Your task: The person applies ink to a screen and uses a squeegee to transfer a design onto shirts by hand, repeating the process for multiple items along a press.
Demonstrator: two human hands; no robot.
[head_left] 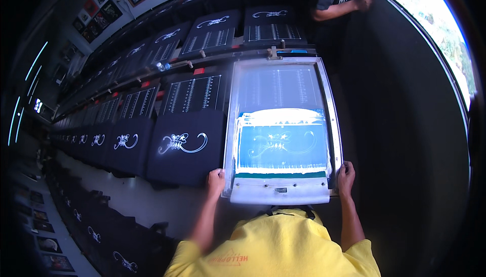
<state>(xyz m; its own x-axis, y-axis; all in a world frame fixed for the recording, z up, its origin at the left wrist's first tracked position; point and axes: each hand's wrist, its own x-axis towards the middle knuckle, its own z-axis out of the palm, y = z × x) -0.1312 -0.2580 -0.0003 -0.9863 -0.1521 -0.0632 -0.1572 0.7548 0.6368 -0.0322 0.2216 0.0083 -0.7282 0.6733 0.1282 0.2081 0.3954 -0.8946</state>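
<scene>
- Step in hand, as judged: handling of the frame (231, 125), gripped at both sides of its near end; printing work on dark cloth is indicated.
- Frame: directly before the person's chest, long sides running away from the body; it serves as landmark below.
- Left hand (216, 180): at the frame's near left corner, fingers curled and clamped on the rail.
- Right hand (347, 175): at the frame's right rail, near end, fingers closed on it; the undersides of both grips are hidden.
- Next move, as judged: calls for an even, level hold by both hands, since a tilt could let the ink run or the squeegee slide.
- Frame material: pale, metal-looking rails, straight and narrow, with scuffed patches.
- Mesh (283, 145): taut and smooth inside the frame, blue in the near part, greyer and see-through at the far part; a curled scroll motif shows in the blue.
- Ink (281, 116): thick, white, glossy, banked unevenly across the frame's middle.
- Squeegee (280, 191), as it appears: a broad white bar with a green edge, lying across the frame's near end.
- Shirt (187, 163): left of the frame, black matte cloth laid flat, bearing a white scroll print.
</scene>
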